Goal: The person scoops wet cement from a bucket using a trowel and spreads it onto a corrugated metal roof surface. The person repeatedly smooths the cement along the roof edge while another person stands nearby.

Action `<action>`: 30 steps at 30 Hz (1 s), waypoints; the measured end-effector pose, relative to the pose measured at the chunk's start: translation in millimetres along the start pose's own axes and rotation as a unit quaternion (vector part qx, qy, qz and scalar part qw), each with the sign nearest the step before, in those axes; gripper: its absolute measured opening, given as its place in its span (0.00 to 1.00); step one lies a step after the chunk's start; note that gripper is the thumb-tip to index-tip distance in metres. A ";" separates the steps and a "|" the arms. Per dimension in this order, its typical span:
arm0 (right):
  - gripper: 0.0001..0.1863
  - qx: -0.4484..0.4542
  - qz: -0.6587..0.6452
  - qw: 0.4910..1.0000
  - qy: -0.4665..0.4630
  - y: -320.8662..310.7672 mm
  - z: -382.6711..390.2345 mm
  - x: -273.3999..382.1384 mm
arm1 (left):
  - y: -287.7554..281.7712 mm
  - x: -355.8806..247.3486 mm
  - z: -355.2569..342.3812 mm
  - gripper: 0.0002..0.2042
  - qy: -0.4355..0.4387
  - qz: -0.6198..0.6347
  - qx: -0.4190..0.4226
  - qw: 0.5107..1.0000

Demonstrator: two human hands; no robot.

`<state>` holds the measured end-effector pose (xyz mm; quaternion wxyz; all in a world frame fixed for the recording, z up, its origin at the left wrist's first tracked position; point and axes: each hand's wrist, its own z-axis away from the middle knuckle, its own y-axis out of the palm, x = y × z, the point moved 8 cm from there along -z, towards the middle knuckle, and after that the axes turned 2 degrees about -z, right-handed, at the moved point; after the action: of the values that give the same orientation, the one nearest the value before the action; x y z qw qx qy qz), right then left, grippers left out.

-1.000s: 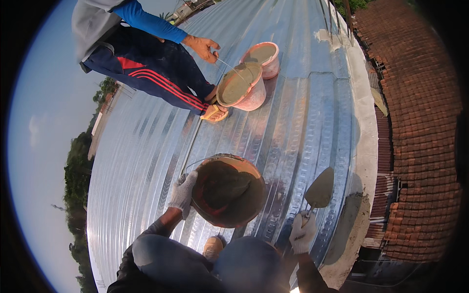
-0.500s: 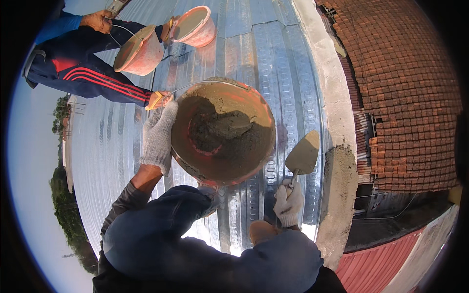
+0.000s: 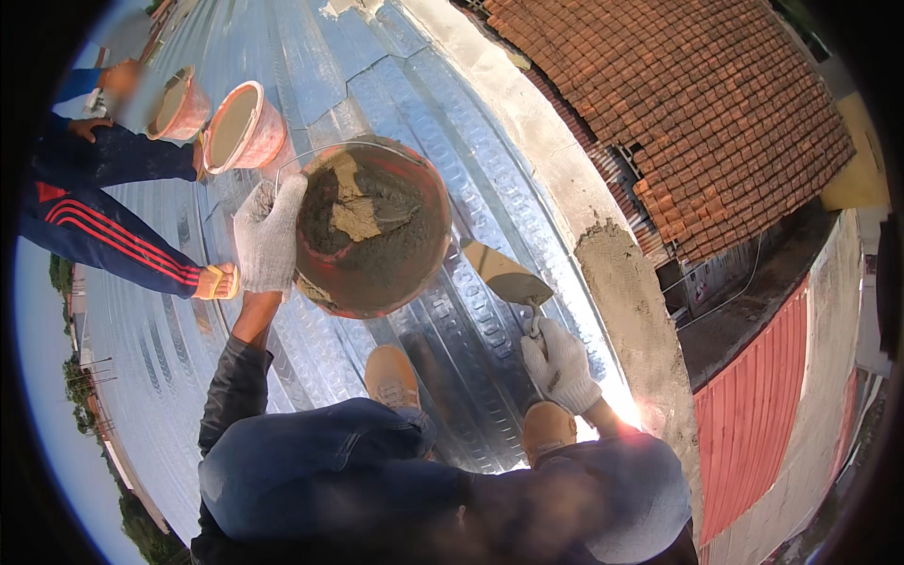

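Note:
A reddish bucket [image 3: 433, 202] with wet grey mortar [image 3: 391, 212] inside is in front of me, its mouth facing up toward me. My left hand [image 3: 267, 235], in a white knit glove, is closed on its wire handle at the left side, against the rim. My right hand [image 3: 558, 363], gloved too, grips a pointed trowel [image 3: 508, 275] by its handle. The trowel's blade is smeared with mortar and points left toward the bucket without touching it. My right hand is just above my right shoe [image 3: 548, 428].
Ribbed metal roofing [image 3: 480, 424] lies underfoot. Along the right runs a concrete ledge [image 3: 631, 311], with tiled roofs [image 3: 678, 122] beyond. At the far left stand two more mortar buckets, a nearer one [image 3: 268, 141] and another [image 3: 191, 111], beside a co-worker's legs [image 3: 122, 240].
The view has turned, shifting my bucket left. My trowel has swung from pointing away to pointing toward the bucket. The co-worker's blurred hand has come away from the bucket handle it held.

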<state>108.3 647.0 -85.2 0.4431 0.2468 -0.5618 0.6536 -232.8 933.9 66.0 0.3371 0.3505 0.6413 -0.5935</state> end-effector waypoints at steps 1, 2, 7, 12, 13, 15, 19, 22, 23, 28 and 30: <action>0.10 0.008 0.041 0.999 0.002 -2.4 -6.5 10.3 | 9.5 1.9 -2.1 0.15 0.007 0.018 0.019 1.000; 0.09 0.018 0.083 0.996 0.005 -2.5 -14.5 20.1 | 18.9 2.8 -0.8 0.17 0.005 0.035 0.039 0.999; 0.13 0.035 0.052 0.998 0.001 10.7 -41.1 92.1 | 23.4 88.4 -4.2 0.13 -0.070 0.028 0.057 0.996; 0.22 0.081 0.014 0.990 0.116 46.0 -28.5 99.5 | 8.4 138.2 -24.6 0.16 -0.140 0.131 0.060 0.980; 0.22 0.097 0.034 0.988 0.114 46.7 -29.3 111.7 | 5.6 137.9 -27.9 0.17 -0.143 0.134 0.071 0.978; 0.23 0.128 0.075 0.983 0.111 46.1 -28.6 133.9 | 5.7 133.5 -24.0 0.18 -0.135 0.159 0.069 0.975; 0.24 0.206 0.150 0.967 0.008 46.5 -55.5 200.6 | -5.2 106.1 -12.1 0.18 -0.110 0.136 0.052 0.983; 0.23 0.226 0.221 0.946 -0.069 58.4 -75.5 227.5 | 3.4 121.5 -12.1 0.18 -0.103 0.122 0.079 0.984; 0.23 0.236 0.238 0.938 -0.088 64.3 -77.7 231.8 | 3.7 123.2 -12.0 0.18 -0.100 0.108 0.078 0.986; 0.22 0.292 0.172 0.934 -0.115 66.3 -82.4 227.4 | -4.7 95.4 5.5 0.18 -0.093 0.158 0.022 0.983; 0.22 0.294 0.164 0.936 -0.099 66.3 -87.9 215.4 | -2.6 124.6 1.3 0.18 -0.111 0.149 0.020 0.982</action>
<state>-37.8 797.3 35.7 0.1795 0.3340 -0.4187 0.8252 -300.6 938.6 -38.5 0.4841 0.3808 0.5282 -0.5845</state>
